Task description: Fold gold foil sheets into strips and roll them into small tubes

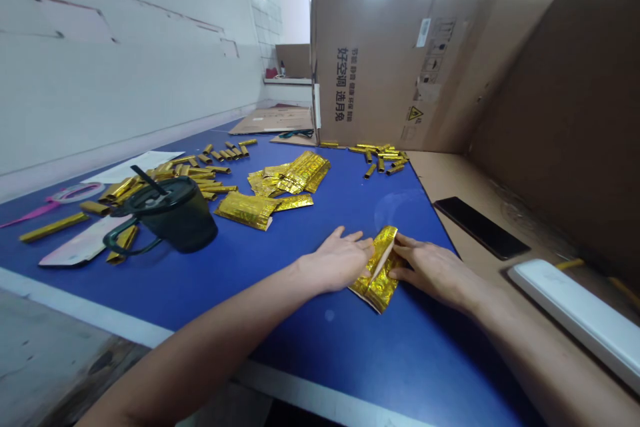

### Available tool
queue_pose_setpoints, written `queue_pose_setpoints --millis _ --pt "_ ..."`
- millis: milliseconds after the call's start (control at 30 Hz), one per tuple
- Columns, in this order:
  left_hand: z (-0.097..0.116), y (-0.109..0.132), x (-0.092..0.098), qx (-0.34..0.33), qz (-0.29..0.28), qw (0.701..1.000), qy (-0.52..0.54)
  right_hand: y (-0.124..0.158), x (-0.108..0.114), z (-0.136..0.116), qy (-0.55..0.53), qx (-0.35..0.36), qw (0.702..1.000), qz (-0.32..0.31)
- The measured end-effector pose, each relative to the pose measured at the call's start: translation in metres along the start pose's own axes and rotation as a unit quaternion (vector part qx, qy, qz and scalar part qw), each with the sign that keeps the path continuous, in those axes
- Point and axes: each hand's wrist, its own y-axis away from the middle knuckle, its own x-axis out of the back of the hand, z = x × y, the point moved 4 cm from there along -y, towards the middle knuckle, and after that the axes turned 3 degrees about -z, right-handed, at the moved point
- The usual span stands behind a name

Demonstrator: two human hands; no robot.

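Note:
A shiny gold foil paper (385,283) with a pale underside lies partly folded on the blue table, a lengthwise fold standing up along its middle. My left hand (345,260) rests over its left side, fingers stretched out and touching the foil. At the right edge, my right hand (430,270) has its thumb and fingers closed on the paper. Left of my hands lie a stack of gold foil sheets (303,173) and a flat gold foil bundle (245,210). Many small folded gold pieces (215,170) are scattered at the left, and another pile (383,155) lies at the back right.
A dark green lidded mug (183,220) with a straw stands at the left. Beside it are a roll of tape (77,193) and a white pad (83,240). A large cardboard box (380,73) stands behind. At the right lie a black phone (480,227) and a white long device (575,307).

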Motion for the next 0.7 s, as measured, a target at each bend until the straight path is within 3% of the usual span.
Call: queue_pose_setpoints --millis 333,700 --pt "0.015 0.008 0.017 -0.036 0.001 0.996 0.079 0.0 0.001 0.003 0.029 -0.028 0.999 0.011" --pt "0.014 0.007 0.007 -0.034 -0.009 0.998 0.042 -0.007 -0.002 0.038 0.006 -0.115 0.989 0.094"
